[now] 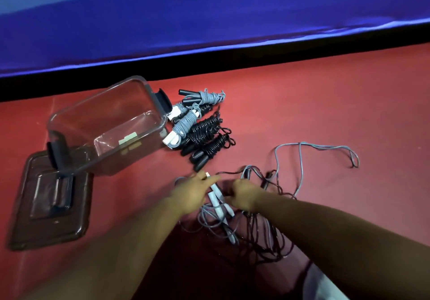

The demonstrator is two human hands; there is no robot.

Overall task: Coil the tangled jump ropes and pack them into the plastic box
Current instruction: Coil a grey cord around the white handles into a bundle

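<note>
White handles (215, 198) are pinched by the left hand (193, 190) while the tangled ropes (260, 218) at 5 o'clock are gripped by the right hand (242, 194), seemingly to free one rope. Coiled ropes (200, 125) are laid beside the empty plastic box (69, 123) at 10 o'clock, ready for packing.

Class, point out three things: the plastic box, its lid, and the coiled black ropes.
plastic box (69, 113), head view, near rim.
lid (30, 206), head view, flat top.
coiled black ropes (204, 132), head view, wound middle.

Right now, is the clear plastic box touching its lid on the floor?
Touching. The head view shows the plastic box tipped, its near corner resting on the lid, with no gap between them.
</note>
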